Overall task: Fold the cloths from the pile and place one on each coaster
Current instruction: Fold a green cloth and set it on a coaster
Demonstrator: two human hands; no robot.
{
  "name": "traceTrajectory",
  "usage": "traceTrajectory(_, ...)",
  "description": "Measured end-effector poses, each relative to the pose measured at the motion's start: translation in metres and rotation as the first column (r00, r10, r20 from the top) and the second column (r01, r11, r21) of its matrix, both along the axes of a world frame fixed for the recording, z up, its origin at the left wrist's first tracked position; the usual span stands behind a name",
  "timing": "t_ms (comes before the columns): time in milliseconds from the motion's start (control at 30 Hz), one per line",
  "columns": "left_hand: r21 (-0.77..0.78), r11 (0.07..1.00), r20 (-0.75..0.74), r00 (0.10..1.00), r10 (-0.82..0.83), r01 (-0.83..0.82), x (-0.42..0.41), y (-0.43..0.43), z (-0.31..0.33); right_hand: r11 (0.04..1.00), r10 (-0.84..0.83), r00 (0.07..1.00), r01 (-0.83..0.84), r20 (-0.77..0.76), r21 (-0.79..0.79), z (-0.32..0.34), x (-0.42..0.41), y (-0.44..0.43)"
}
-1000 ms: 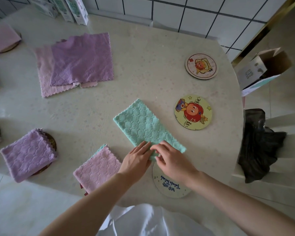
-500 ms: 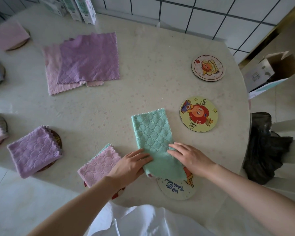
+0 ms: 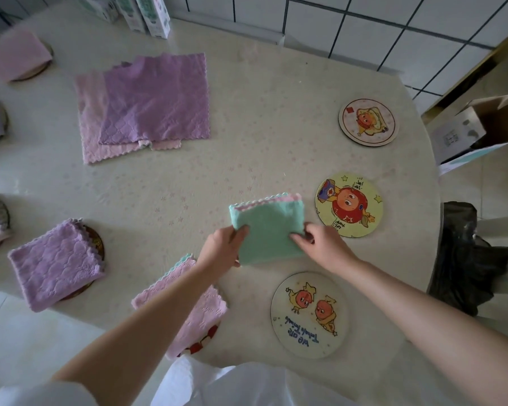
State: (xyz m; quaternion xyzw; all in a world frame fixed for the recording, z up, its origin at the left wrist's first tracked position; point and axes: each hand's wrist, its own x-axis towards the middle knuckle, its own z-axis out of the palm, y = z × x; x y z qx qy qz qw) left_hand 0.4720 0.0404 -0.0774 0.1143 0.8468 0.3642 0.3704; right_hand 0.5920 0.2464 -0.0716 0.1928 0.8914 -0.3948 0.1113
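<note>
Left hand (image 3: 222, 250) and right hand (image 3: 323, 247) pinch the folded mint-green cloth (image 3: 269, 230) at centre, beside a yellow round cartoon coaster (image 3: 349, 205); lilac cloth pile (image 3: 153, 98) lies upper left, open cardboard box (image 3: 481, 124) far right.

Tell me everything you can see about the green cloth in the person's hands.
The mint green cloth is folded into a compact near-square. It looks like soft, plush microfibre, with a pink layer showing along its scalloped top edge. The left hand grips its left side and the right hand pinches its right side, over the table beside the yellow coaster.
</note>
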Motion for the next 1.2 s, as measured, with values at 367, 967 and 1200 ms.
traceTrajectory(367, -0.14, 0.982, 0.269, 0.949, 0.163, -0.128, -0.025, 0.02, -0.003, 0.988, -0.145, 0.963, 0.151, 0.227, -0.01, -0.022, -0.036, 0.005)
traceTrajectory(967, -0.31, 0.95, -0.637, 0.734, -0.235, 0.035, -0.008, 0.008, -0.007, 0.906, -0.065, 0.997, 0.039, 0.049, 0.421, -0.007, -0.027, -0.012)
traceTrajectory(1200, -0.405, 0.762, -0.613, 0.468, -0.636, 0.505, 0.0, -0.005, -0.037, 0.77, 0.225, 0.971, -0.232, 0.087, 0.594, -0.023, -0.017, -0.035)
